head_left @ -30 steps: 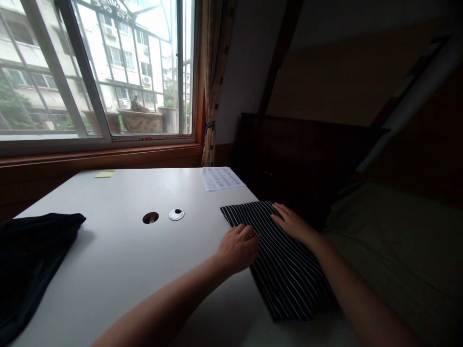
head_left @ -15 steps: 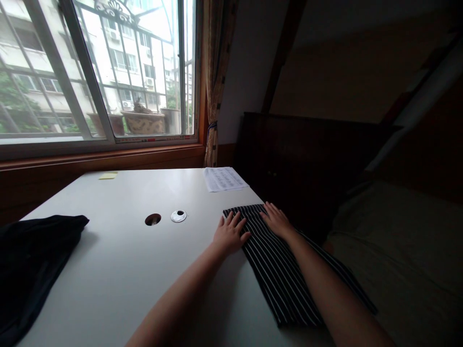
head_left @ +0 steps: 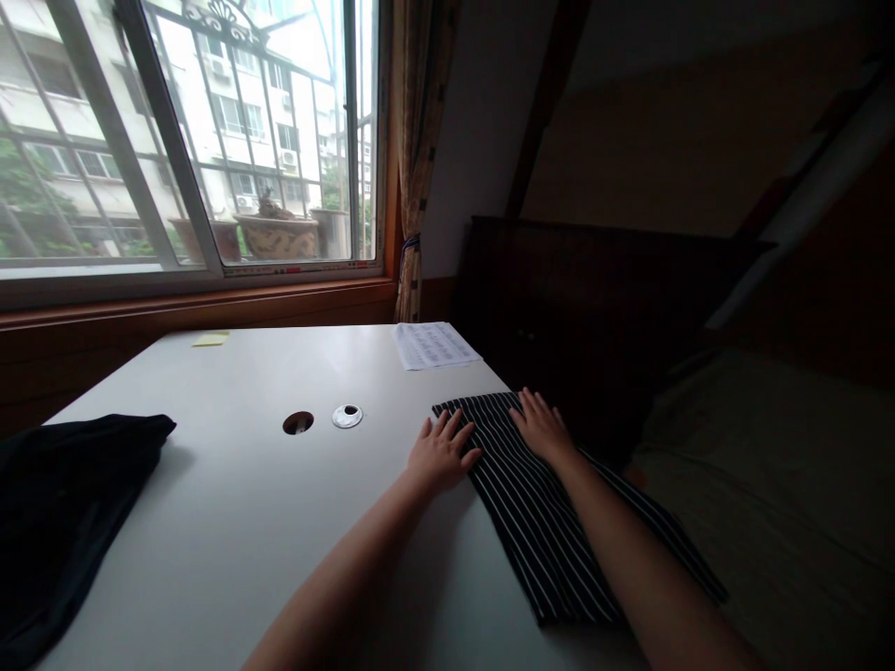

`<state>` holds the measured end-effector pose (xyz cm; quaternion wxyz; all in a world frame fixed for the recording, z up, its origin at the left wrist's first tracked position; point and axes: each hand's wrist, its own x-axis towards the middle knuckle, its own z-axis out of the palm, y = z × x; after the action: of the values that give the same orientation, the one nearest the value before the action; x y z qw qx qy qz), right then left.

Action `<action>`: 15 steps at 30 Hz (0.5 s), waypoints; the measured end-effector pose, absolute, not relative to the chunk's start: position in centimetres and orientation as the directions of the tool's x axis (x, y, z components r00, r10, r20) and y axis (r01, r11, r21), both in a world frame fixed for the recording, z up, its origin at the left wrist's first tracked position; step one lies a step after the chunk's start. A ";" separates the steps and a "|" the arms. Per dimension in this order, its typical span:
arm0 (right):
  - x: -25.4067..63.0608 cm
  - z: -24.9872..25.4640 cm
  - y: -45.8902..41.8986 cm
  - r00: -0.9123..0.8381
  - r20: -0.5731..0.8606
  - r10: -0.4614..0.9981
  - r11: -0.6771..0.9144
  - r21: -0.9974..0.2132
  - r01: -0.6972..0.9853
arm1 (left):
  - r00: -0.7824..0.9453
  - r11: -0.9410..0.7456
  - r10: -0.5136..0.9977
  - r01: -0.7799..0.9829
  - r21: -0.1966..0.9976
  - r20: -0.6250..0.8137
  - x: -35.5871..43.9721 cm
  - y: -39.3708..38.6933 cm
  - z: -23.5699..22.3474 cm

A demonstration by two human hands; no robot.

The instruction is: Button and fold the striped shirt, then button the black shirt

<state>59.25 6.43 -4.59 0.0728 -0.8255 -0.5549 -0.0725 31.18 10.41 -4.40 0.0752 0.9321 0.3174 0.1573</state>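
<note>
A black cloth with thin white stripes (head_left: 521, 485), perhaps a folded garment, lies along the right edge of the white table (head_left: 280, 540). My left hand (head_left: 440, 452) rests at its far left corner, fingers spread, with the fingertips on the fabric. Flat on the far right part of the same cloth is my right hand (head_left: 543, 427), its fingers stretched out. Neither hand grips anything. My right forearm covers some of the cloth's right side, and one strip of it hangs past the table edge.
A dark cloth (head_left: 76, 522) lies at the table's left. Printed sheets (head_left: 437, 346) and yellow sticky notes (head_left: 211, 338) lie at the far side. A round hole (head_left: 298, 423) and its silver cover (head_left: 348, 416) are near the middle. A bed-like surface (head_left: 769, 485) is at right.
My right hand has slid slightly to the right over the striped cloth. My left hand has shifted barely to the left. The cloth lies nearly as before.
</note>
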 end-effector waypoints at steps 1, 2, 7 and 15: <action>59.1 -4.5 6.2 0.368 0.200 0.908 -0.369 -0.032 0.929 | 0.745 -0.782 0.622 0.575 0.241 0.241 31.0 10.6 -4.4; 58.9 -4.4 5.9 0.366 0.198 0.909 -0.368 -0.026 0.929 | 0.738 -0.774 0.632 0.585 0.241 0.236 30.8 10.8 -4.5; 58.9 -4.2 3.4 0.416 0.144 0.898 -0.417 -0.020 0.909 | 0.699 -0.726 0.686 0.643 0.243 0.202 29.6 11.8 -4.7; 61.0 -4.7 -5.4 0.510 0.003 0.860 -0.510 0.004 0.860 | 0.710 -0.726 0.685 0.651 0.222 0.161 27.4 12.2 -4.6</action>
<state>60.98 -5.42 -4.67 -0.0012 -0.8689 -0.4950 -0.0023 27.36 12.18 -4.63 0.0748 0.9217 0.3624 0.1167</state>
